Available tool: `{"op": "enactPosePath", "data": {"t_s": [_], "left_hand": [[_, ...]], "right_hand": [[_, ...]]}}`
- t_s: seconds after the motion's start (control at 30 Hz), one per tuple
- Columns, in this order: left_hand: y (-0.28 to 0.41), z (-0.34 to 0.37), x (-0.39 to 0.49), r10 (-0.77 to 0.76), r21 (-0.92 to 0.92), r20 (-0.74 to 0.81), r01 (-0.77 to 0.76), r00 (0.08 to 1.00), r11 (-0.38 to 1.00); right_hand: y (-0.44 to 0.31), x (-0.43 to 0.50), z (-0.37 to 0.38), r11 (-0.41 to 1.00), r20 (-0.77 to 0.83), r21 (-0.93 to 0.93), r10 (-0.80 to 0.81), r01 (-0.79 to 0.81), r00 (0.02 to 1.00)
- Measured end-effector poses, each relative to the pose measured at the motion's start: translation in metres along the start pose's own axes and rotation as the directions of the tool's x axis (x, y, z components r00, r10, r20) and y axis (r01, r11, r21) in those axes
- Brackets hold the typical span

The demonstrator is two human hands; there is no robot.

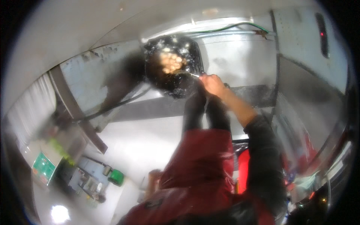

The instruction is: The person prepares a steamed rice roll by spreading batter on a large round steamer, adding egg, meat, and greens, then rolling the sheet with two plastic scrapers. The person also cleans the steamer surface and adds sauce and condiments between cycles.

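My right hand grips the thin metal handle of a utensil at the near right edge of a dark, glossy wok-like vessel. The utensil's far end reaches toward a heap of round, light-brown food pieces, where its tip blurs into them. Pale spots show on the vessel's dark inside. Low in the view, my left hand is beside the red apron. It is blurred and partly covered, so its fingers and anything in them cannot be made out.
A green hose and a grey pipe run behind the vessel. A dark hose leads left past a brown metal post. Metal equipment with a green part stands lower left. A metal panel bounds the right.
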State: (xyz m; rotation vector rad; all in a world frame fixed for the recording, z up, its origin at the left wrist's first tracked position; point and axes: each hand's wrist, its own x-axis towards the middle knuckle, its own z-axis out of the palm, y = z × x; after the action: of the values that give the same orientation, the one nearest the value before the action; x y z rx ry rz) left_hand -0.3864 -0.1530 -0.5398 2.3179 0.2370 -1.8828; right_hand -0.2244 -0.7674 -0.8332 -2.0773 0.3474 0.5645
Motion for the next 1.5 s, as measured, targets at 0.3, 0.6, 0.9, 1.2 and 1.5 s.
{"op": "enactPosePath", "data": {"t_s": [0.3,0.6,0.9,1.2,1.5], "left_hand": [[0.075,-0.074,0.036,0.598,0.265,-0.154,-0.550,0.787,0.792],[0.270,-0.188,0.094,0.956,0.396,-0.106,-0.870,0.274,0.293],[0.530,-0.191,0.096,0.360,-0.458,0.082,-0.286,0.929,0.842],[0.789,0.018,-0.115,0.880,0.321,0.378,-0.932,0.288,0.167],[0.849,0.462,-0.321,0.297,0.106,0.949,-0.994,0.107,0.020]], "right_hand": [[-0.175,-0.135,-0.176,0.306,0.311,0.891,0.125,-0.335,0.942],[-0.264,-0.345,-0.294,0.859,-0.642,0.455,0.132,0.236,0.756],[-0.198,-0.544,-0.313,0.953,-0.932,0.297,0.277,0.055,0.233],[-0.124,-0.834,-0.189,0.533,-0.261,0.772,0.763,0.347,-0.591],[-0.074,-0.901,-0.173,0.307,-0.203,0.951,0.677,0.022,-0.707]]}}
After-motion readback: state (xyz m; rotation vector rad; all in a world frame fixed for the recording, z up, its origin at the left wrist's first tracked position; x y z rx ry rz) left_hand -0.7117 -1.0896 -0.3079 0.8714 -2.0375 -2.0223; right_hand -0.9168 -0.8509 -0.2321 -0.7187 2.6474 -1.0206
